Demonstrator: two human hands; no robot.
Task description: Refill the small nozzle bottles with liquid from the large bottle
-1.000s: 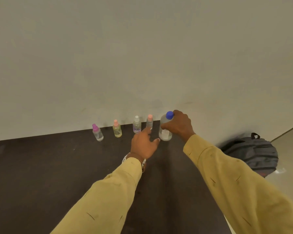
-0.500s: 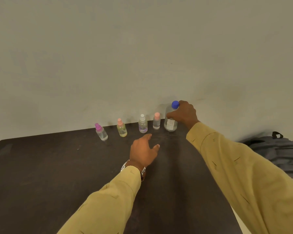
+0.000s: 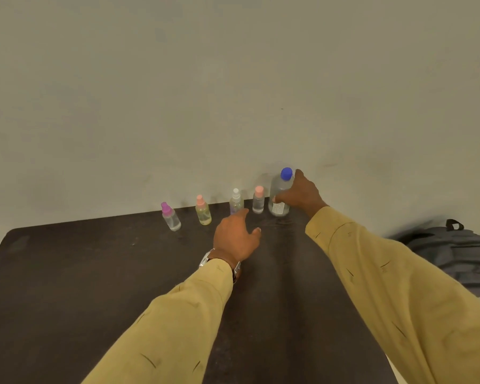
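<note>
A large clear bottle [image 3: 279, 195] with a blue cap stands at the back of the dark table [image 3: 81, 273], by the wall. My right hand [image 3: 299, 196] grips its side, thumb across the label. To its left stands a row of small nozzle bottles: one with a peach cap [image 3: 258, 200], one with a white cap [image 3: 236, 202], a yellowish one with a peach cap [image 3: 203, 210] and one with a pink cap [image 3: 171, 217]. My left hand [image 3: 237, 236] hovers open just in front of the white-capped bottle, fingers spread, touching nothing that I can see.
A plain wall [image 3: 233, 92] rises right behind the bottles. A grey backpack [image 3: 460, 250] lies on the floor past the table's right edge. A watch sits on my left wrist.
My right hand set the large bottle further back, in line with the small bottles, and still grips it. My left hand stayed open in front of the row.
</note>
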